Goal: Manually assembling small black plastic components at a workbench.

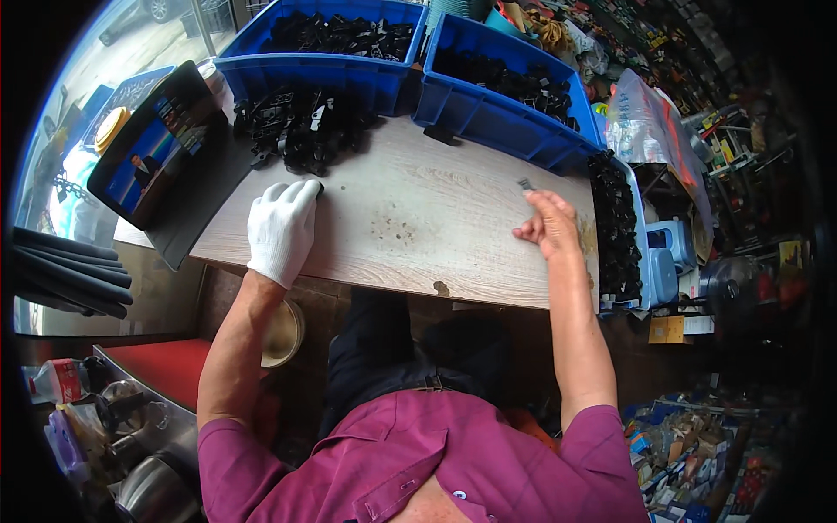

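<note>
My left hand, in a white knit glove, is over the left part of the table with its fingers curled. A small black part shows at its fingertips, mostly hidden by the glove. Just beyond lies a heap of black parts, some with bright metal bits. My bare right hand is above the table's right side, thumb and fingers pinching a small grey metal piece. That piece looks ridged, but its exact kind is too small to make out.
Two blue bins of black parts line the far edge of the pale table. One dark part lies before the right bin. A tablet leans at the left. Along the right edge stands a tray of black parts.
</note>
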A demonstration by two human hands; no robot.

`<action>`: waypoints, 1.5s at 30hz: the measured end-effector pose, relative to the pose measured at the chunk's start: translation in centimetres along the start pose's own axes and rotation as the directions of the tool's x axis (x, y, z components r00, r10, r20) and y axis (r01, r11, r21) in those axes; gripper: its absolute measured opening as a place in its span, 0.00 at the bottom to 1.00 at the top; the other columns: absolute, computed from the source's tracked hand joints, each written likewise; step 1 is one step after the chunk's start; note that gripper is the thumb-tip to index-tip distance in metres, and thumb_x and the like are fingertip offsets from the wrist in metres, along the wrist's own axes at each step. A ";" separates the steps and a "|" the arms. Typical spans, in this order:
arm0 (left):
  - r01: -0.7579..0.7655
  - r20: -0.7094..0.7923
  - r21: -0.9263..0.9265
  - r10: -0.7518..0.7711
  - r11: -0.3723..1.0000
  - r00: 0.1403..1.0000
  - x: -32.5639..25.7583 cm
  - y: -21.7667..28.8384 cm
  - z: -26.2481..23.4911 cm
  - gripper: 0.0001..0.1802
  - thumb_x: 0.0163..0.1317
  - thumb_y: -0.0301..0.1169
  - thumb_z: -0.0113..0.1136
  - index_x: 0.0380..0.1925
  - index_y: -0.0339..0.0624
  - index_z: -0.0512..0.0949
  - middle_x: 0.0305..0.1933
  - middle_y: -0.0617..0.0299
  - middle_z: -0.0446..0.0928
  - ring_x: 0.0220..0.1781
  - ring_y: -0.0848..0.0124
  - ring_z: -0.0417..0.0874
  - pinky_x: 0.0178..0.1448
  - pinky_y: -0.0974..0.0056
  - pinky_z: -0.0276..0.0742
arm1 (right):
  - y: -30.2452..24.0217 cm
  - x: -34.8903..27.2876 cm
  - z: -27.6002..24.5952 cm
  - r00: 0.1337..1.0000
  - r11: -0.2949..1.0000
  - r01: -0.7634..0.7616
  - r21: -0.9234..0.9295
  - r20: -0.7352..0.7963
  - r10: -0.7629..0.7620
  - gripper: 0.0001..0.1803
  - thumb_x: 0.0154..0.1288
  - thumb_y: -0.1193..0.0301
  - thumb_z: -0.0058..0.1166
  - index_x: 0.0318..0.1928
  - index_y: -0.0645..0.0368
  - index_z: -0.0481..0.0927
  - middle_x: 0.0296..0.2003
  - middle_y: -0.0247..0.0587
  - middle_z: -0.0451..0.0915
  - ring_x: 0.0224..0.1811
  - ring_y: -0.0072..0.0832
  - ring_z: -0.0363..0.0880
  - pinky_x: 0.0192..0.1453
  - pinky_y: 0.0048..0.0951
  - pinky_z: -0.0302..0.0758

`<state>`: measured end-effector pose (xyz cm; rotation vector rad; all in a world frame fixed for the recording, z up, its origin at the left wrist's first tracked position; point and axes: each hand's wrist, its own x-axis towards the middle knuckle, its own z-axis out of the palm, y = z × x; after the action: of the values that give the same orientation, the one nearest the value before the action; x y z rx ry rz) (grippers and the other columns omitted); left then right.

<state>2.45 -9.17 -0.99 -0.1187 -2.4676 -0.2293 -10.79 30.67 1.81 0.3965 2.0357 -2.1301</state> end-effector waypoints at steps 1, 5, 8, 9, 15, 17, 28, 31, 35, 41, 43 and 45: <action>-0.013 0.004 -0.004 0.013 1.000 1.000 0.1 0.5 0.0 0.11 0.61 0.25 0.60 0.45 0.46 0.80 0.41 0.61 0.84 0.46 0.57 0.83 0.46 0.55 0.77 | -0.7 0.9 -1.8 0.995 1.000 0.029 0.010 -0.098 -0.028 0.19 0.61 0.69 0.70 0.48 0.62 0.78 0.12 0.30 0.69 0.13 0.24 0.75 0.26 0.42 0.89; -0.048 0.009 -0.111 0.049 0.993 0.999 1.4 2.5 0.8 0.10 0.60 0.24 0.59 0.42 0.46 0.78 0.37 0.60 0.83 0.43 0.58 0.82 0.44 0.55 0.76 | -3.3 3.9 -8.6 0.777 0.981 0.179 0.073 -0.622 -0.095 0.15 0.62 0.67 0.70 0.47 0.57 0.83 0.14 0.35 0.66 0.20 0.33 0.75 0.35 0.54 0.88; -0.073 0.015 -0.159 0.076 0.985 0.997 2.3 3.9 1.7 0.05 0.61 0.24 0.58 0.36 0.46 0.74 0.32 0.60 0.80 0.39 0.58 0.81 0.42 0.55 0.74 | -2.3 4.3 -8.3 0.779 0.986 0.160 0.037 -0.618 -0.103 0.17 0.62 0.66 0.71 0.49 0.56 0.84 0.14 0.35 0.66 0.21 0.35 0.74 0.38 0.60 0.87; -0.073 0.020 -0.166 0.077 0.983 0.997 2.6 4.3 2.0 0.05 0.61 0.24 0.58 0.36 0.46 0.74 0.31 0.60 0.79 0.38 0.58 0.81 0.41 0.54 0.74 | -2.0 3.9 -7.0 0.843 0.992 0.128 0.011 -0.528 -0.103 0.17 0.62 0.65 0.70 0.49 0.55 0.83 0.14 0.35 0.65 0.22 0.34 0.75 0.37 0.58 0.88; -0.061 0.008 -0.216 0.064 0.975 0.998 3.6 5.0 3.1 0.03 0.63 0.25 0.58 0.35 0.45 0.74 0.28 0.58 0.79 0.37 0.56 0.81 0.40 0.52 0.73 | -1.9 2.8 4.3 0.997 0.987 0.067 -0.147 -0.036 -0.074 0.16 0.65 0.65 0.67 0.50 0.56 0.81 0.15 0.30 0.68 0.15 0.23 0.74 0.26 0.37 0.88; -0.052 0.000 -0.242 0.054 0.969 0.999 3.5 4.9 3.2 0.03 0.63 0.25 0.59 0.35 0.44 0.75 0.28 0.57 0.79 0.37 0.55 0.81 0.40 0.51 0.73 | -1.9 2.9 7.7 0.997 0.980 0.082 -0.184 0.025 -0.079 0.15 0.65 0.65 0.68 0.49 0.56 0.82 0.16 0.31 0.71 0.11 0.21 0.72 0.22 0.32 0.85; 0.021 0.020 -0.322 -0.015 0.946 1.000 3.7 4.6 3.1 0.07 0.60 0.25 0.62 0.40 0.43 0.79 0.31 0.54 0.81 0.39 0.53 0.81 0.41 0.51 0.75 | -0.8 5.2 15.8 0.975 0.825 0.220 -0.520 0.082 -0.208 0.18 0.63 0.63 0.68 0.50 0.59 0.85 0.25 0.34 0.79 0.13 0.19 0.68 0.17 0.26 0.76; 0.018 0.000 -0.350 -0.019 0.937 1.000 3.9 4.5 3.0 0.04 0.61 0.25 0.61 0.36 0.42 0.77 0.29 0.54 0.80 0.37 0.52 0.81 0.39 0.50 0.75 | -0.9 5.1 16.3 0.972 0.795 0.232 -0.561 0.108 -0.207 0.17 0.62 0.65 0.69 0.48 0.60 0.85 0.24 0.34 0.78 0.13 0.18 0.67 0.17 0.26 0.76; 0.125 0.039 -0.434 -0.120 0.892 0.992 3.7 4.3 2.9 0.15 0.61 0.25 0.65 0.48 0.40 0.83 0.39 0.51 0.85 0.43 0.51 0.85 0.47 0.53 0.80 | -0.8 4.8 16.0 0.986 0.857 0.162 -0.489 0.115 -0.121 0.15 0.59 0.69 0.70 0.43 0.62 0.83 0.21 0.33 0.76 0.12 0.17 0.69 0.17 0.26 0.77; 0.412 0.179 -0.757 -0.445 0.507 0.877 4.0 4.3 4.1 0.14 0.65 0.28 0.64 0.50 0.41 0.84 0.45 0.51 0.87 0.47 0.57 0.89 0.52 0.61 0.83 | 1.0 0.8 15.1 0.966 0.995 0.057 -0.081 0.255 -0.035 0.13 0.59 0.69 0.71 0.38 0.60 0.80 0.19 0.32 0.75 0.12 0.20 0.72 0.24 0.33 0.86; 0.383 0.178 -0.840 -0.471 0.385 0.864 4.7 5.1 5.1 0.15 0.67 0.28 0.62 0.52 0.36 0.83 0.45 0.50 0.87 0.46 0.65 0.89 0.50 0.64 0.82 | 2.1 -1.4 15.8 0.937 0.999 0.046 0.029 0.344 -0.053 0.13 0.63 0.67 0.71 0.40 0.59 0.80 0.16 0.26 0.72 0.12 0.17 0.69 0.26 0.30 0.84; 0.384 0.272 -0.907 -0.454 0.175 0.849 5.5 6.5 6.5 0.16 0.68 0.28 0.62 0.52 0.32 0.82 0.44 0.52 0.87 0.46 0.71 0.87 0.47 0.66 0.82 | 2.9 -2.7 16.5 0.917 0.990 0.131 0.058 0.373 -0.143 0.12 0.64 0.67 0.71 0.39 0.60 0.82 0.18 0.26 0.75 0.12 0.15 0.64 0.21 0.25 0.76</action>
<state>-4.87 -1.39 -1.77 0.1010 -1.8538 -1.9394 -8.62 13.85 0.44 -0.1518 1.8546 -2.1161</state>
